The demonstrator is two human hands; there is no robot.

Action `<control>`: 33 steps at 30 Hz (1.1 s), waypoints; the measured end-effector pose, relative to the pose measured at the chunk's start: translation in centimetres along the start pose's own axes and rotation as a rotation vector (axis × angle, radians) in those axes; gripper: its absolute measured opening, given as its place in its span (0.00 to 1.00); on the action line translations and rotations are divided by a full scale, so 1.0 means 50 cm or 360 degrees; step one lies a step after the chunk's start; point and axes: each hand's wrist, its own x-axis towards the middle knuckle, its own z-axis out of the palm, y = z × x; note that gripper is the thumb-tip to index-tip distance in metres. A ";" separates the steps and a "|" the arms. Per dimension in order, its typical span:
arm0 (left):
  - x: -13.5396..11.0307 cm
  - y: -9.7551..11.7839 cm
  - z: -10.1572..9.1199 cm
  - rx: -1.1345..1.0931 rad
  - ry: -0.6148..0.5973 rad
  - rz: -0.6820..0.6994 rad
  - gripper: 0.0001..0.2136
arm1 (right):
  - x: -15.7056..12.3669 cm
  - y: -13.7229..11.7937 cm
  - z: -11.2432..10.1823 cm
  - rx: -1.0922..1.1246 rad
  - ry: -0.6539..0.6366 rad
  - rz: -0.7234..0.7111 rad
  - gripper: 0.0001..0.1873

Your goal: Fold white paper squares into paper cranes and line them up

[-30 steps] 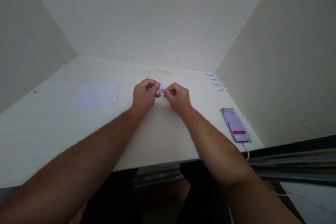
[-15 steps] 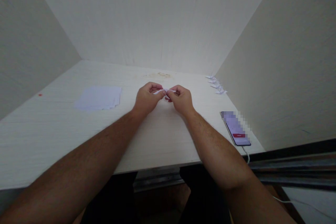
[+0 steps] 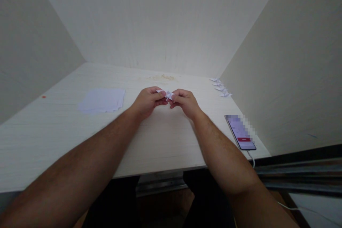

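Note:
A small piece of folded white paper (image 3: 168,95) is held between my two hands above the middle of the table. My left hand (image 3: 148,101) pinches its left end, thumb on top and fingers curled beneath. At the other end, my right hand (image 3: 186,102) grips the paper between thumb and fingers. Creases and pointed flaps show in the gap between my thumbs; the rest is hidden by my fingers.
A stack of white paper sheets (image 3: 103,100) lies on the white table (image 3: 160,142) to the left. Several folded paper pieces (image 3: 221,88) line the right wall. Nearer me on that side is a phone (image 3: 240,131) with a white cable (image 3: 251,158).
The folded paper has turned so more of its creased surface shows between my thumbs. My left hand has shifted slightly left and its fingers have curled under.

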 end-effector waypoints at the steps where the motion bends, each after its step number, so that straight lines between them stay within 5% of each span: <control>1: -0.001 0.001 -0.001 -0.0036 -0.0036 0.0002 0.11 | -0.001 -0.001 0.000 0.0062 -0.0036 0.0004 0.16; 20: -0.008 0.003 -0.002 -0.0467 -0.0474 0.0004 0.13 | -0.015 -0.016 0.010 0.0452 -0.0318 -0.0025 0.18; 33: -0.013 0.005 -0.006 -0.0405 -0.0445 -0.0110 0.11 | -0.021 -0.023 0.004 0.0430 -0.0412 0.0060 0.21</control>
